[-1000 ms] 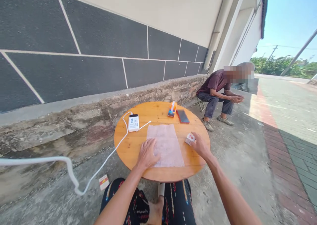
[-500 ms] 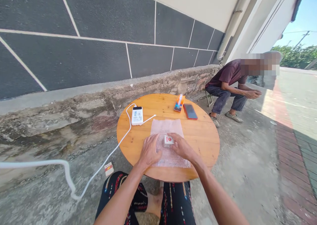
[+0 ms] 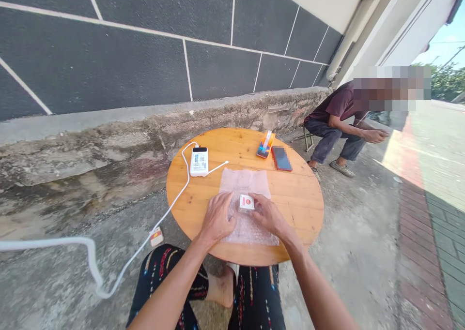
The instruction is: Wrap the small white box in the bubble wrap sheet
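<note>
A small white box (image 3: 246, 202) with a red print on top rests on a sheet of bubble wrap (image 3: 250, 180) lying on the round wooden table. My right hand (image 3: 271, 215) is at the box's right side, thumb and forefinger apart; whether the fingertips touch it is hard to tell. To the left of the box, my left hand (image 3: 219, 217) lies over the wrap's left edge with its fingers stretched out and thumb apart. It holds nothing, and a gap separates it from the box.
A white power bank (image 3: 199, 163) with a white cable stands at the left of the table (image 3: 298, 199). An orange tape dispenser (image 3: 266, 145) and a phone (image 3: 282, 158) lie at the back right. Another small box (image 3: 156, 236) is on the ground. A seated person (image 3: 337, 117) is beyond, right.
The view has shifted slightly. My right fingertips have drawn back a little from the box's far edge. The box stays on the wrap, and my left hand keeps its place beside it.
</note>
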{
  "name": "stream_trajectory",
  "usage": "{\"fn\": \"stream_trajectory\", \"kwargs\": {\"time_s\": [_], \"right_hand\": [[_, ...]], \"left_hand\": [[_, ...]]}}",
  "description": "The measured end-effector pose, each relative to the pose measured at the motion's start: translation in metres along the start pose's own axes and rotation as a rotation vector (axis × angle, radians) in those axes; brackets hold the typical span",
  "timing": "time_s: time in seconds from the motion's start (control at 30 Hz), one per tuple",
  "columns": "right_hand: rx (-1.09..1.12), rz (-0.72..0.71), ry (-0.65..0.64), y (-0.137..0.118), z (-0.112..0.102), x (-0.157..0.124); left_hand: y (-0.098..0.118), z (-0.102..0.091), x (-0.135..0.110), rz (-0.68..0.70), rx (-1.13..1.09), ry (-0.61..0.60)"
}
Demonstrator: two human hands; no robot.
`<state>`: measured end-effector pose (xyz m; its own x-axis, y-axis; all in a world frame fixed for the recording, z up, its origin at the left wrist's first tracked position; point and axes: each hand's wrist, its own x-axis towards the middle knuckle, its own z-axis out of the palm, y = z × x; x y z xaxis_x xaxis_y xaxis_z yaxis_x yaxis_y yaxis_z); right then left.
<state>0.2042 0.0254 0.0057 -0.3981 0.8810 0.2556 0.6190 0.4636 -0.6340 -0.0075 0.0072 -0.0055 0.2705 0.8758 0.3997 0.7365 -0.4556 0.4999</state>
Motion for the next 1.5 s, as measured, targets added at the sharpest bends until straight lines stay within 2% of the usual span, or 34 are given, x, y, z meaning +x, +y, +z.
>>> {"fn": "stream_trajectory", "kwargs": {"time_s": [0.53,0.93,1.27,1.37,1.47,1.5], "right_hand": [[0.019,-0.053,-0.004,0.007,0.001,0.002],[0.053,-0.031,-0.006,0.007,-0.003,0.005],[-0.043,-0.042,-0.019,0.001,-0.002,0.008],[-0.103,-0.06,0.014,-0.007,-0.008,-0.002],[-0.197,-0.054,0.064,-0.026,-0.019,-0.026],[-0.226,-0.068,0.036,-0.033,-0.021,-0.036]], "left_hand": [[0.002,0.0,0.002,-0.017,0.008,-0.018],[0.003,-0.002,0.001,-0.018,0.01,-0.021],[0.004,-0.003,0.002,-0.027,-0.008,-0.024],[0.003,-0.002,0.001,-0.029,0.001,-0.029],[0.0,-0.001,0.001,-0.026,0.003,-0.026],[0.0,-0.001,0.001,-0.023,-0.005,-0.019]]}}
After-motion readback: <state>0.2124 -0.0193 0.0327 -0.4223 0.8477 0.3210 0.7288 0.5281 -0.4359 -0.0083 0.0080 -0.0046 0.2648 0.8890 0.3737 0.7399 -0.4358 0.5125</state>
